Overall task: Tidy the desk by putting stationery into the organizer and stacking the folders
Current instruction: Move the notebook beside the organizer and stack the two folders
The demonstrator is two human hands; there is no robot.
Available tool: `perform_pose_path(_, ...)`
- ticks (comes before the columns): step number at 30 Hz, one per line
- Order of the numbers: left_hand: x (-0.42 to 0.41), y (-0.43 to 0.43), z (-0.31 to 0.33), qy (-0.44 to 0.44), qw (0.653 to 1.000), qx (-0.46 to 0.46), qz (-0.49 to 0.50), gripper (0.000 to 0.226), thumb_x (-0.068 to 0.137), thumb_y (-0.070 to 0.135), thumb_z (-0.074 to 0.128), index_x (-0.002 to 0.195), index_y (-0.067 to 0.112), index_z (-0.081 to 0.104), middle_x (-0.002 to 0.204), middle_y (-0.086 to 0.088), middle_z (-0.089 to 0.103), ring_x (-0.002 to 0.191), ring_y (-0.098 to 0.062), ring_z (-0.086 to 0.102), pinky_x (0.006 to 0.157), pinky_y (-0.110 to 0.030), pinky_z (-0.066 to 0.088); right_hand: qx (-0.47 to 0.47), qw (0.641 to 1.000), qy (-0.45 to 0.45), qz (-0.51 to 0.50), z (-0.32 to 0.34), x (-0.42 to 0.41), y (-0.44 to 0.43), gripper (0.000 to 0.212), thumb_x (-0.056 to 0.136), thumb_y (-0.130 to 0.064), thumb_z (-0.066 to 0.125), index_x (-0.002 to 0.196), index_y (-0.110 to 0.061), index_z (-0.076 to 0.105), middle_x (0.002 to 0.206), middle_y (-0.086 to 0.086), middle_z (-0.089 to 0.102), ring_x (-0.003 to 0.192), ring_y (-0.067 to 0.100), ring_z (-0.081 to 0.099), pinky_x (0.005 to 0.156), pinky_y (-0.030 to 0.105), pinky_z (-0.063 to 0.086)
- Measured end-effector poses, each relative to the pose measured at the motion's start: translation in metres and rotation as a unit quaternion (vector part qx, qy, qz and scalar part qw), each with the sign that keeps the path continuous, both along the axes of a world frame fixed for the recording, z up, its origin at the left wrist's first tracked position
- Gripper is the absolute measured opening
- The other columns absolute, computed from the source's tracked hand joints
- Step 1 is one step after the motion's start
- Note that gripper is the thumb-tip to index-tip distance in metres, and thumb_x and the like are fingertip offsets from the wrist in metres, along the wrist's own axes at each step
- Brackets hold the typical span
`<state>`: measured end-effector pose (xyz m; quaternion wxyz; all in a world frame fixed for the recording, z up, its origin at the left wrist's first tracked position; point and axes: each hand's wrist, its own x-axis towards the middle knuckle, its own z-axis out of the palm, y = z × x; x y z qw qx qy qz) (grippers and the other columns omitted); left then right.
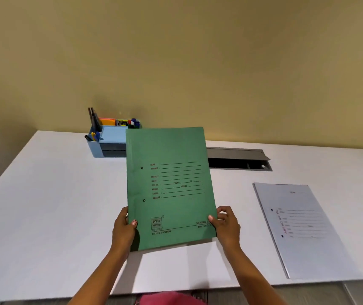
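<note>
Above the white desk [44, 194], mid-front: green card spring-file folder [169, 188] held up | my left hand [124, 230] and right hand [225, 225] pinch its lower corners | light, fairly stiff, likely to bow, so both bottom edges suit | pale grey card folder [301, 230] lies flat at right | blue plastic organizer [108, 142] behind.

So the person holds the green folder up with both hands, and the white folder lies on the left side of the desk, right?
Not quite. The head view shows the white folder lying on the right side of the desk, not the left. The rest is true: the left hand and the right hand hold the green folder up.
</note>
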<state>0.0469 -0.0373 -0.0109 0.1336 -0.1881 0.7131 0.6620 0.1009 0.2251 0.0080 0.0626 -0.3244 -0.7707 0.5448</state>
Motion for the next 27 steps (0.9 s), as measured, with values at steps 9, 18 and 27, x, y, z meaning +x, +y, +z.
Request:
perform_pose_path(9,0.027,0.078,-0.015,-0.074,0.997,-0.006,-0.031,0.038,0.095,-0.005,0.04,0.127,0.013,0.051,0.119,-0.016,0.064,0.104,-0.038,0.062,0.093,-0.055,0.049,0.184,0.978,-0.063,-0.078,-0.02,0.057,0.112,0.025,0.089,-0.015,0.064,0.113,-0.009,0.061,0.114,0.011,0.062,0.111,0.029,0.056,0.093,0.035,0.046)
perform_pose_path(18,0.055,0.126,-0.035,-0.122,0.99,-0.063,-0.037,0.041,0.093,-0.005,0.043,0.129,0.012,0.051,0.122,-0.016,0.062,0.106,-0.04,0.058,0.094,-0.054,0.048,0.352,0.866,-0.341,0.097,-0.048,0.101,0.194,0.075,0.092,-0.058,0.042,0.149,-0.022,0.01,0.157,0.014,0.009,0.143,0.037,0.015,0.115,0.05,0.025)
perform_pose_path(27,0.064,0.139,-0.048,-0.149,0.984,-0.088,-0.03,0.043,0.09,-0.01,0.04,0.126,0.008,0.052,0.124,-0.017,0.06,0.109,-0.04,0.056,0.096,-0.055,0.046,0.4,0.81,-0.394,0.17,-0.047,0.092,0.189,0.063,0.1,-0.029,0.037,0.149,-0.019,-0.001,0.154,0.025,0.012,0.134,0.053,0.026,0.109,0.054,0.034)
